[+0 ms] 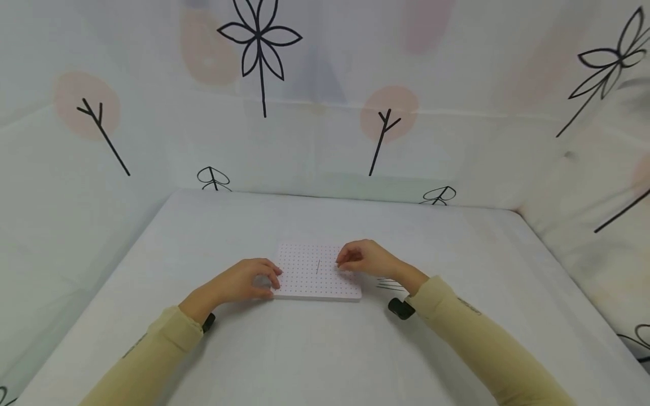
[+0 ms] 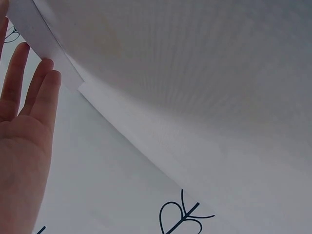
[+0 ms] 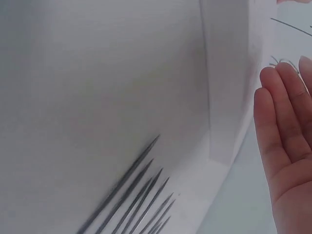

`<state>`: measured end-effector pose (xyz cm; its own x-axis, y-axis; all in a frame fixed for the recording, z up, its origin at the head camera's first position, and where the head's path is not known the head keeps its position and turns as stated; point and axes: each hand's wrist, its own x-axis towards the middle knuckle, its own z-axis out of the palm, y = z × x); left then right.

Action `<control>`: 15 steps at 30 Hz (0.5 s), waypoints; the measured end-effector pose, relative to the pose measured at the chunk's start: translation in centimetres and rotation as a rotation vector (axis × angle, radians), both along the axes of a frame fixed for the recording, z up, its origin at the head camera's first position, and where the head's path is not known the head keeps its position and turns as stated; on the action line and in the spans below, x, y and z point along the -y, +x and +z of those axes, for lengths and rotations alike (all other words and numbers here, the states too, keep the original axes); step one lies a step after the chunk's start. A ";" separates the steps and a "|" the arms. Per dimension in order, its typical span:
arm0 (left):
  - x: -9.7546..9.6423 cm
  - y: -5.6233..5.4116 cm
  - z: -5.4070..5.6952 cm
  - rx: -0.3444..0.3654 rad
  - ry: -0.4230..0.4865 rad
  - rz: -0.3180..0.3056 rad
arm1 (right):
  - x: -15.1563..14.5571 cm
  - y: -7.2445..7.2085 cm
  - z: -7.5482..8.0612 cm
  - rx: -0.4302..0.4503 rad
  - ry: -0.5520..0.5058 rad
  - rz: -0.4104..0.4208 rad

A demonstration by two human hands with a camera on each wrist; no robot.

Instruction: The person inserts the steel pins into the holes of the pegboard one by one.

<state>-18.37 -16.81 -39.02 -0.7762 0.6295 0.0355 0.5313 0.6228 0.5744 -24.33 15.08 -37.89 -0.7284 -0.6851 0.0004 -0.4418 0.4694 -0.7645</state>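
Note:
A white pegboard (image 1: 304,282) dotted with a grid of small holes lies on the table. One thin dark stick (image 1: 318,267) stands up from its middle. My left hand (image 1: 252,278) rests at the board's left edge, its fingers loosely bent over the rim and the thumb by the front corner. Above the board's right part is my right hand (image 1: 367,257), fingers gently bent, thumb near the fingertips, with nothing visible between them. In the right wrist view the fingers (image 3: 280,117) of that hand extend beside the board's side wall (image 3: 226,87).
Several thin dark pointed sticks (image 3: 131,195) lie side by side on the white table (image 1: 304,349), right of the board and under my right wrist. Cloth walls (image 1: 325,141) with flower and twig drawings enclose the table at the back and sides.

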 end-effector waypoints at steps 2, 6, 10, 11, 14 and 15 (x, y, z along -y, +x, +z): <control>0.0 0.0 0.0 0.003 0.000 0.003 | -0.3 0.1 -0.1 -0.007 0.001 -0.005; 0.0 0.0 -0.2 0.005 0.001 0.007 | -0.9 0.2 -0.3 -0.012 -0.003 -0.017; 0.0 0.0 -0.3 0.001 0.002 0.002 | -1.5 0.4 -0.3 -0.008 -0.001 -0.030; 0.0 0.0 -0.2 -0.004 0.003 0.000 | -1.7 0.4 -0.3 -0.009 0.001 -0.035; 0.0 0.0 -0.2 -0.017 0.003 -0.003 | -2.1 0.5 -0.3 -0.012 0.006 -0.051; 0.0 0.0 -0.2 -0.018 0.004 -0.002 | -2.3 0.5 -0.4 -0.014 0.006 -0.054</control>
